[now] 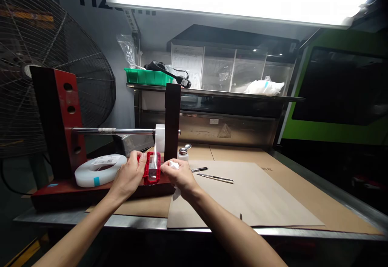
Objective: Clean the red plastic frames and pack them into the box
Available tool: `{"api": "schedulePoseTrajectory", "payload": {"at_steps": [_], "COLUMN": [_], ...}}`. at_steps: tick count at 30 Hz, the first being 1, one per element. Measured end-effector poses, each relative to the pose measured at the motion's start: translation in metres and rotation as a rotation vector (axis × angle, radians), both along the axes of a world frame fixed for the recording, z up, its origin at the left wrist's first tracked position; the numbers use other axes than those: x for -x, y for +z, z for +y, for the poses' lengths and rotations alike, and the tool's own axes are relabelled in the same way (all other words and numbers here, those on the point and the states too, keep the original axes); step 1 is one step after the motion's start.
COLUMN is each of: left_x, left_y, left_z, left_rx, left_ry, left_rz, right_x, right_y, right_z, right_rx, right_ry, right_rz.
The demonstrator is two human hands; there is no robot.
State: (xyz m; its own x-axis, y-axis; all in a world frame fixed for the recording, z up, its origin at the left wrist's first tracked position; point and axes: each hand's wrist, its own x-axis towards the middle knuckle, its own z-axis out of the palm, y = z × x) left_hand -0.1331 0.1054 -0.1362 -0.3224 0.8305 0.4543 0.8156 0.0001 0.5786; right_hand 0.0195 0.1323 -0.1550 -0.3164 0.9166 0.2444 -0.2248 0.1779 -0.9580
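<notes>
My left hand [130,173] is closed on a red plastic frame [153,167], held up in front of the dark red stand. A clear pane or film shows in the frame's middle. From the narrow white roll [160,138] on the metal rod, a thin strip hangs down toward the frame. Crumpled white tissue [174,165] pokes out of my right hand [179,175], whose fingers are closed around it. Its fingertips are close to the frame's right edge; I cannot tell whether they touch it.
The red stand [65,117] carries a large translucent film roll [100,171] on its base. A small metal-capped bottle [183,154], a pen [199,169] and tweezers [216,178] lie or stand on cardboard [242,202]. Behind, a shelf [218,91] holds a green bin [148,77].
</notes>
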Motion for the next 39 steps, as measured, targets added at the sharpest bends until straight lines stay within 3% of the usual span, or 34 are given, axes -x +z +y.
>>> {"api": "schedulePoseTrajectory", "payload": {"at_steps": [8, 25, 28, 33, 39], "left_x": [-0.013, -0.013, -0.012, -0.010, -0.013], "left_y": [0.004, 0.004, 0.001, -0.004, -0.001], "left_z": [-0.004, -0.002, 0.001, 0.003, 0.000], "left_rx": [-0.068, -0.086, -0.091, -0.107, -0.103], "left_ry": [-0.047, -0.077, -0.083, -0.083, -0.062], "left_rz": [-0.079, -0.125, -0.145, -0.156, -0.136], "right_x": [-0.012, -0.016, -0.017, -0.024, -0.027], "right_y": [-0.012, -0.010, -0.013, -0.011, 0.003], "right_z": [-0.024, -0.025, -0.023, -0.022, -0.017], "right_rx": [0.043, 0.019, -0.077, -0.406, -0.565], "right_ry": [0.010, -0.033, -0.061, -0.145, 0.015], "right_rz": [-0.060, -0.194, -0.239, -0.296, -0.523]}}
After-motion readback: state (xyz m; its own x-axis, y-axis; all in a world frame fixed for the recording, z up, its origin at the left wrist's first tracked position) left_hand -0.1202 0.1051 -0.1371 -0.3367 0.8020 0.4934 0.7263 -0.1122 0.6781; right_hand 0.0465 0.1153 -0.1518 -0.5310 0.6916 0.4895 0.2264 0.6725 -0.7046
